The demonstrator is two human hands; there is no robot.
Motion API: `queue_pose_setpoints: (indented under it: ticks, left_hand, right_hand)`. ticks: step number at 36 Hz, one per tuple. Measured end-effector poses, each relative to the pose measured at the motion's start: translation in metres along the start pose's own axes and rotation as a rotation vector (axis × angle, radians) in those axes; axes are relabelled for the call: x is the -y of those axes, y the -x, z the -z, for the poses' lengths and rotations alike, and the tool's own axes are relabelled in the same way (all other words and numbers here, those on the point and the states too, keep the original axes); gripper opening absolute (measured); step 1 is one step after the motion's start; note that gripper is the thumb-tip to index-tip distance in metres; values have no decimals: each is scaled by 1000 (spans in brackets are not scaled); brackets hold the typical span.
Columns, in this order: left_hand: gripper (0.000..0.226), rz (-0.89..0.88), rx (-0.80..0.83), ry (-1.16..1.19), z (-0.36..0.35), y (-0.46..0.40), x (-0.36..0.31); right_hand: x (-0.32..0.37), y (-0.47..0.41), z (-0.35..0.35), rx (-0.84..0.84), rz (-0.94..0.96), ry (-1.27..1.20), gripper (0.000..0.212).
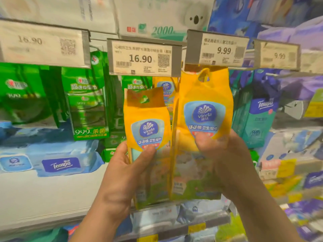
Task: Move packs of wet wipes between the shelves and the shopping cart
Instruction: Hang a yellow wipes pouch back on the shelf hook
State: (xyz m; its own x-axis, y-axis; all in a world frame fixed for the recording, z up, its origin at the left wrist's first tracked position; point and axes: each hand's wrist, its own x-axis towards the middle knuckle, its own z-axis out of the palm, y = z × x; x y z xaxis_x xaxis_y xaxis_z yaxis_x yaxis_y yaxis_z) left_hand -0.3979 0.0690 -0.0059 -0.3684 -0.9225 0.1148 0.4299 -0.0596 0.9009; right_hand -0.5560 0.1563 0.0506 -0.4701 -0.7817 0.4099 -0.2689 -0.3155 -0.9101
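Note:
I hold two yellow Vinda wet-wipe packs upright in front of the shelf. My left hand (pixel 125 165) grips the smaller-looking left pack (pixel 148 123) round its middle, thumb on the front. My right hand (pixel 220 151) grips the right pack (pixel 206 102), thumb pressed on its label. The hanging hole at the top of the right pack sits just below the 9.99 price tag (pixel 216 49). A third yellow pack (pixel 166 88) hangs behind, between the two. The shopping cart is out of sight.
Green wipe packs (pixel 87 105) hang at the left under 16.90 tags (pixel 141 58). Blue Tempo packs (pixel 61 165) lie on the white shelf (pixel 43 194) below. Teal and purple Tempo packs (pixel 260 117) fill the right side. More packs sit on lower shelves.

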Motion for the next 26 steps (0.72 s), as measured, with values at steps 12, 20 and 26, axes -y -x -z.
queue_pose_setpoints:
  ticks: [12, 20, 26]
  left_hand:
    - [50, 1, 27, -54, 24, -12, -10]
    - [52, -20, 3, -97, 22, -15, -14]
    - [45, -88, -123, -104, 17, -22, -10]
  right_hand:
    - [4, -16, -15, -13, -151, -220, 20]
    - [-22, -30, -14, 19, -152, -259, 10]
    - [-59, -44, -8, 65, -128, -167, 35]
